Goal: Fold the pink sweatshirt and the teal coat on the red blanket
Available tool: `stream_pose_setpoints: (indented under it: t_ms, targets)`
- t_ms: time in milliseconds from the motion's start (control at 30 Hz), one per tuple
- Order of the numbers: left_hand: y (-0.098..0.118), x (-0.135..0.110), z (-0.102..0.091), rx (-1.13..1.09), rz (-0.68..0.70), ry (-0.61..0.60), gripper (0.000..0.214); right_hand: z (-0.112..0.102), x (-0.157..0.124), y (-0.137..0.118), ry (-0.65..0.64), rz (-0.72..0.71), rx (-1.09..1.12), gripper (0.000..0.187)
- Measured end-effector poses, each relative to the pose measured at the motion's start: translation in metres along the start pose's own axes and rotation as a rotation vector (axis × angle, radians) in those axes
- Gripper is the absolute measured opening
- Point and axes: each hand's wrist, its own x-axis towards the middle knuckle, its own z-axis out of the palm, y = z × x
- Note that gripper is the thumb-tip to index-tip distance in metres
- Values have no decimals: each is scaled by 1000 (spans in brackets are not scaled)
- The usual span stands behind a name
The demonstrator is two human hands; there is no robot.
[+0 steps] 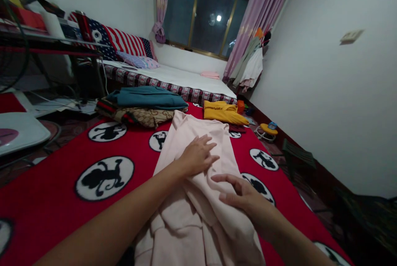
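My left hand point(198, 155) lies flat, palm down, on the pink shirt point(194, 130), fingers spread and lightly fanned, gripping nothing. My right hand point(240, 193) is nearer to me and a little to the right. It is open too, with the fingers loosely bent and pointing left across a raised fold of the same cloth. Its fingertips look to be brushing the fold, but I cannot tell whether they press on it or hang just above. The two hands are apart, with a strip of cloth between them, and neither is closed on anything.

The pink shirt lies straight ahead of me on the red blanket point(62, 154), the one with black figures in white circles. Its long axis runs away from me. The far end is smooth and flat beyond my left hand, and the near end is bunched in loose folds under and between my forearms. My left hand is the one further up the shirt, about at its middle, while my right sits at the rumpled near part, toward the right edge.

Past the far end of the shirt there is a teal folded pile point(149, 97) on top of a brown patterned cloth point(145, 117) to the left. A yellow garment point(221, 111) lies to the right, well apart from my hands. Behind them is a bed point(186, 77) under the window point(204, 17).
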Motion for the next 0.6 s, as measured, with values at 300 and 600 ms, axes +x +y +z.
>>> stream_pose_setpoints:
  t_ms: [300,600]
  targets:
    - [-23,0,13,-215,-95,-73,45,2,-20,-2,-122,-248,-883,73]
    - [-32,16,-32,-687,-216,11,58,7,-4,-15,96,-158,104,43]
